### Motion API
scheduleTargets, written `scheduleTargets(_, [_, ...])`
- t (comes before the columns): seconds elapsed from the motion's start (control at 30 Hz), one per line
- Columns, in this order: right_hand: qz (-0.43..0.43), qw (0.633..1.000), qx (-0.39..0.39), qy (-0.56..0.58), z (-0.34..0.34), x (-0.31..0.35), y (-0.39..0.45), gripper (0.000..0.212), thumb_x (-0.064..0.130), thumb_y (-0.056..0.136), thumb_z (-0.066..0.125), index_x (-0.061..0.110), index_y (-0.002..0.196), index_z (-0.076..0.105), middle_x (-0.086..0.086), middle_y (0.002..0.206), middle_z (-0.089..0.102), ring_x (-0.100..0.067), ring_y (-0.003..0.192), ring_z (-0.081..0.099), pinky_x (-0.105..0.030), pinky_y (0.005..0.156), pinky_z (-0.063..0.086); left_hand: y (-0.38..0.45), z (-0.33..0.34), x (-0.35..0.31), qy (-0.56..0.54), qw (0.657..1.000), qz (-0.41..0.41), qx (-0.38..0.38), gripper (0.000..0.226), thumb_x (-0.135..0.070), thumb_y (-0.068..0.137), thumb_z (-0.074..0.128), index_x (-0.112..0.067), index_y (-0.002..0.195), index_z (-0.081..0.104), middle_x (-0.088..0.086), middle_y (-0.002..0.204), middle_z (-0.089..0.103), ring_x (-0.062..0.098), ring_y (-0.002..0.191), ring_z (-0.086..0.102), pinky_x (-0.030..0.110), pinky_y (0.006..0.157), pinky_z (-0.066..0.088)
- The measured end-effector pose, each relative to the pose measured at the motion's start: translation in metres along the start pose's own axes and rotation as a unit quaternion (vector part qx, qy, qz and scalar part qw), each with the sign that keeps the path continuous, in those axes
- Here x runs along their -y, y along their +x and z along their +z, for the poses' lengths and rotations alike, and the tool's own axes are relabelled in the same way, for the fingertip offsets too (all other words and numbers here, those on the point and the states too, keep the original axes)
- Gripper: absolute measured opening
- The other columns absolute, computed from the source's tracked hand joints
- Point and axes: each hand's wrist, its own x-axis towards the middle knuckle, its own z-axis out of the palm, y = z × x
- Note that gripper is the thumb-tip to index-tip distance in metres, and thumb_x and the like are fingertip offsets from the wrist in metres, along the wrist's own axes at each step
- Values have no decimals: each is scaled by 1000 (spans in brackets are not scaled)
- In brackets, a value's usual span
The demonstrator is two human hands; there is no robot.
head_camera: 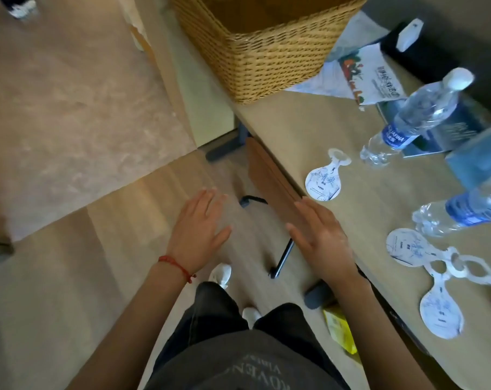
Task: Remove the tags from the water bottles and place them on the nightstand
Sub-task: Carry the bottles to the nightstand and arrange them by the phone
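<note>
Pale wood-plank floor meets a beige marbled carpet area at upper left. Light wood tabletop runs along the right, with dark metal legs and a brown drawer front below its edge; a woven wicker basket sits at its far end. Soft, even light, dark wall at top right.

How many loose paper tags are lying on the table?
At least 3: one tag beside the far bottle, two overlapping tags near the nearer bottle; possibly another cut off at right.
</note>
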Motion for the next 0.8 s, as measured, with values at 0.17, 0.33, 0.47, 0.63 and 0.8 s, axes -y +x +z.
scheduleTargets(0.17, [116, 991, -69, -21, -4, 0, 11, 43, 25, 82, 68, 6, 120, 58, -16, 128, 56, -34, 118, 53, -43, 97, 42, 68, -14, 3, -1, 990, 133, 37, 55, -26, 86, 59, -2, 132, 42, 25, 140, 39, 39, 133, 32, 50, 108, 29])
scheduleTargets(0.33, [229, 964, -131, -20, -7, 1, 6, 44, 28, 84, 65, 8, 122, 56, -13, 132, 54, -32, 122, 50, -41, 96, 42, 118, -20, -4, 0, 969, 239, 69, 54, -24, 84, 63, 0, 129, 46, 26, 137, 43, 40, 131, 35, 57, 104, 33])
scheduleTargets(0.47, [306, 933, -188, -24, -14, -3, -6, 44, 28, 85, 64, 10, 123, 55, -10, 134, 52, -30, 123, 48, -41, 95, 44, 147, -19, -24, 2, 951, 300, 77, 50, -22, 81, 66, 1, 123, 51, 28, 127, 52, 42, 124, 44, 58, 102, 36])
scheduleTargets(0.63, [374, 894, -242, -47, -33, -14, -26, 44, 32, 85, 62, 13, 124, 54, -9, 134, 53, -30, 123, 48, -41, 90, 47, 173, -11, -61, -22, 927, 364, 89, 51, -23, 82, 65, 2, 124, 50, 28, 131, 49, 44, 123, 44, 57, 101, 37])
scheduleTargets(0.8, [400, 872, -281, -43, -58, -40, -39, 44, 29, 85, 63, 12, 124, 54, -10, 134, 53, -30, 121, 49, -40, 94, 42, 191, -4, -103, -53, 912, 400, 75, 52, -36, 84, 45, 0, 121, 52, 25, 126, 53, 41, 117, 49, 49, 99, 41])
